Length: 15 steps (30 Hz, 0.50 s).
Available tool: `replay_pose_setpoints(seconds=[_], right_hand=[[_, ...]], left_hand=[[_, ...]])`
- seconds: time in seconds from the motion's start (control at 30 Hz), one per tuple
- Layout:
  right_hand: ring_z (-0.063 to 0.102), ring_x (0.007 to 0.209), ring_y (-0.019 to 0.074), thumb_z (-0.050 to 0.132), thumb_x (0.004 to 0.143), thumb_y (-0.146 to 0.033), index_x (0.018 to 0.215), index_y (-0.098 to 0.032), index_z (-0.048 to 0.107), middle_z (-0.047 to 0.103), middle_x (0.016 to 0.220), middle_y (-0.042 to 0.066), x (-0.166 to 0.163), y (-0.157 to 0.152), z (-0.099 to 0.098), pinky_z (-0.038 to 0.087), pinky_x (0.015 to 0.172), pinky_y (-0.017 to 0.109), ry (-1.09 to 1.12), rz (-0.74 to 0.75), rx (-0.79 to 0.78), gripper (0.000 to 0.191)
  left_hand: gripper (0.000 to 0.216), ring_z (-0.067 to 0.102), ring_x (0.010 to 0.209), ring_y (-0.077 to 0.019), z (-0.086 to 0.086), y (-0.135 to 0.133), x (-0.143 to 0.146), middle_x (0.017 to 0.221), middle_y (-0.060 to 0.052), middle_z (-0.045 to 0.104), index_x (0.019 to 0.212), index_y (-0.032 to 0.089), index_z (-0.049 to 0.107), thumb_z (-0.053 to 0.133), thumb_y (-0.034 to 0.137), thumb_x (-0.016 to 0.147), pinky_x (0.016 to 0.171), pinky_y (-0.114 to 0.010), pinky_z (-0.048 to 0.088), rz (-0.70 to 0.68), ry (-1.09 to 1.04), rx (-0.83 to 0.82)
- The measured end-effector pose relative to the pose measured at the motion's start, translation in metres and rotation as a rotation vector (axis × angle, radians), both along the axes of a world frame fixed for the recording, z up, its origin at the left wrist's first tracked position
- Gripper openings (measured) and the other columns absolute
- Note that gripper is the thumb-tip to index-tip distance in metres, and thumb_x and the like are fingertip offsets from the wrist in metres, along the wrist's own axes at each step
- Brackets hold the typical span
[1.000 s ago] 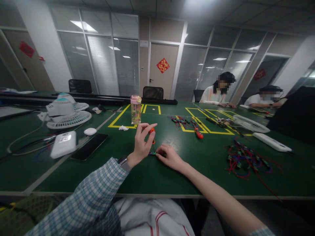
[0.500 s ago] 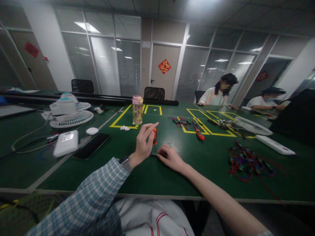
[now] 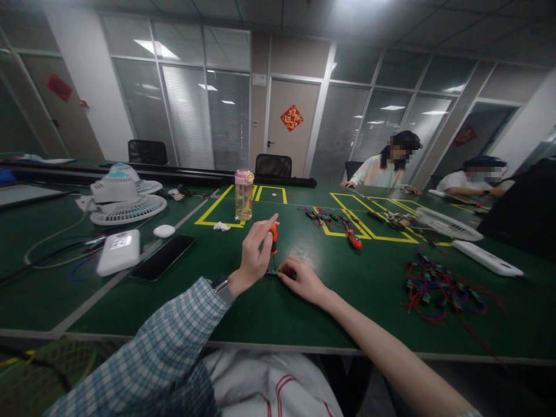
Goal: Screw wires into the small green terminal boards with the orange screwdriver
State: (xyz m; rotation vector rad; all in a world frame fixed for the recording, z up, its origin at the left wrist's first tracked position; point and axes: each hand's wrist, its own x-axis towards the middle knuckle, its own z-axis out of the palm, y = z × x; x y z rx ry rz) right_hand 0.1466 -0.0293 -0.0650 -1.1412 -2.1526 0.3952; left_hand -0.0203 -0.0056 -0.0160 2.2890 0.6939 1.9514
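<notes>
My left hand point(image 3: 256, 250) is closed around the orange and black handle of a screwdriver point(image 3: 274, 238), held upright with its shaft pointing down. Below it, a small green circuit board point(image 3: 271, 272) lies on the table, and the screwdriver's tip meets it or is just above it. From the right, my right hand point(image 3: 303, 280) pinches the end of this board between thumb and fingers, resting low on the tabletop. The fingers hide part of the board.
Wired circuit boards point(image 3: 443, 284) lie heaped at right, with a smaller bunch point(image 3: 321, 216) farther back beside a red-handled screwdriver point(image 3: 355, 240). A water bottle point(image 3: 244, 196) stands ahead. At left are a phone point(image 3: 164, 258), a white power bank point(image 3: 119, 252) and fans point(image 3: 128, 209). Two people sit across.
The camera view has shifted very slightly. My left fingers have moved a little around the screwdriver handle, while my right hand stays on the circuit board.
</notes>
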Motion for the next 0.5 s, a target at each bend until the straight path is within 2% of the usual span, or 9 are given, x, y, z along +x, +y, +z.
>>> replay_pose_setpoints(seconds=[0.1,0.23,0.4,0.5], right_hand=[[0.054,0.070,0.0143,0.059,0.080,-0.011,0.083,-0.016,0.062,0.056,0.078,0.001,0.0004,0.0008,-0.0008,0.043,0.065,0.026,0.003,0.000,0.002,0.007],[0.053,0.069,0.0138,0.059,0.080,-0.010,0.082,-0.016,0.062,0.056,0.077,0.001,0.0003,0.0014,-0.0013,0.043,0.064,0.025,0.006,0.001,0.004,0.007],[0.052,0.067,0.0129,0.059,0.079,-0.010,0.082,-0.016,0.062,0.055,0.077,0.001,-0.0002,0.0004,-0.0006,0.042,0.062,0.024,0.000,-0.002,-0.001,0.007],[0.052,0.068,0.0131,0.059,0.079,-0.010,0.083,-0.015,0.063,0.055,0.078,0.001,0.0001,0.0007,-0.0015,0.042,0.063,0.024,0.005,0.002,0.001,0.008]], left_hand=[[0.031,0.058,0.095,-0.0166,0.0006,-0.0003,0.0007,0.102,-0.007,0.062,0.122,0.020,0.056,0.047,0.021,0.093,0.084,-0.032,0.049,0.043,-0.044,0.022],[0.024,0.056,0.083,-0.0141,0.0013,-0.0005,0.0012,0.090,-0.003,0.055,0.110,0.020,0.063,0.061,0.025,0.086,0.075,-0.028,0.049,0.102,-0.066,0.054],[0.031,0.057,0.098,-0.0153,0.0011,-0.0005,0.0011,0.105,-0.007,0.059,0.120,0.019,0.058,0.040,0.018,0.095,0.085,-0.029,0.047,0.006,-0.012,-0.017],[0.029,0.059,0.097,-0.0153,0.0024,-0.0011,0.0014,0.104,-0.006,0.063,0.116,0.019,0.058,0.040,0.016,0.095,0.086,-0.029,0.047,-0.031,-0.025,-0.051]])
